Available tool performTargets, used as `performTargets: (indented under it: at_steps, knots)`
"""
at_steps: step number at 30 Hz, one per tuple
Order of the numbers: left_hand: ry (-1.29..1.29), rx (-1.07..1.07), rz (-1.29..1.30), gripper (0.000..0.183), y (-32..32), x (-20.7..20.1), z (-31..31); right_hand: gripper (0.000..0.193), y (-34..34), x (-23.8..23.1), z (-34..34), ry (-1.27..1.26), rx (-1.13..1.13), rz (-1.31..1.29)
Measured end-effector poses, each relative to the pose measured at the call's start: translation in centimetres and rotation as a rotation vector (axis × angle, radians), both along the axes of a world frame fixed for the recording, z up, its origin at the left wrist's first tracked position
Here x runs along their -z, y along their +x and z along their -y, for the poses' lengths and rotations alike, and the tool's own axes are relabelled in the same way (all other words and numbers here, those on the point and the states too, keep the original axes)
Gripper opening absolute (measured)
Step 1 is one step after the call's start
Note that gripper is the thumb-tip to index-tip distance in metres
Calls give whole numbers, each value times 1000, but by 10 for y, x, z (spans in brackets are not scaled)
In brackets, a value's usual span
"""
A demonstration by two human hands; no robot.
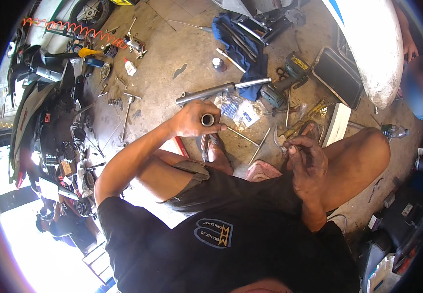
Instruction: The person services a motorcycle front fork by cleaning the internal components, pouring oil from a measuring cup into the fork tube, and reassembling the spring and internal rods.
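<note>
My left hand is closed round a metal tube, whose round open end faces up at me. Most of the tube is hidden below the fist. To the right, over my bent leg, my right hand has thumb and fingers pinched together. Whatever sits in that pinch is too small to name. A curved metal piece shows just left of its fingertips. Beyond my left hand a grey fork leg with a bright rod lies across the floor, its rod end on a blue cloth.
Springs lie on the cloth beside a cordless drill. A clear plastic bag, a T-handle wrench, a reddish cloth and a pale block surround my feet. Motorcycle parts crowd the left; another person is at right.
</note>
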State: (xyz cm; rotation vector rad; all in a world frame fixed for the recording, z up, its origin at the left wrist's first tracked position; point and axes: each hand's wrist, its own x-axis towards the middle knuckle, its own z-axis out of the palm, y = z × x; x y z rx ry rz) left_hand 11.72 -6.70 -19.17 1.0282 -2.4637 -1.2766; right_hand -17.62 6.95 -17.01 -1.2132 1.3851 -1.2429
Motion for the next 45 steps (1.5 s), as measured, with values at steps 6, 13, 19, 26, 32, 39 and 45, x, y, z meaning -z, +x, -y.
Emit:
performTargets:
  at_steps: [6,13,19,26,32,39,45]
  knots:
    - [-14,4,-19,34,-6,8,-7,12,4,4,0,26,1,-16]
    - [-351,-106,-157,52,-110,121,27,15,10,5,5,-80,-80,-194]
    - [-340,-189,177,52,-182,234,73,15,7,-2,-7,8,-58,-169]
    - [-782,-148,391,34,-195,283,69,12,-13,7,-12,-74,-32,-286]
    - [-560,-141,357,35,-185,275,73,14,-23,2,-9,-68,-33,-314]
    - [-426,-107,195,43,-162,265,74,18,-28,-3,-5,-27,-87,-313]
    - [-365,-368,164,35,-109,263,86,28,-29,2,-5,-73,-180,-325]
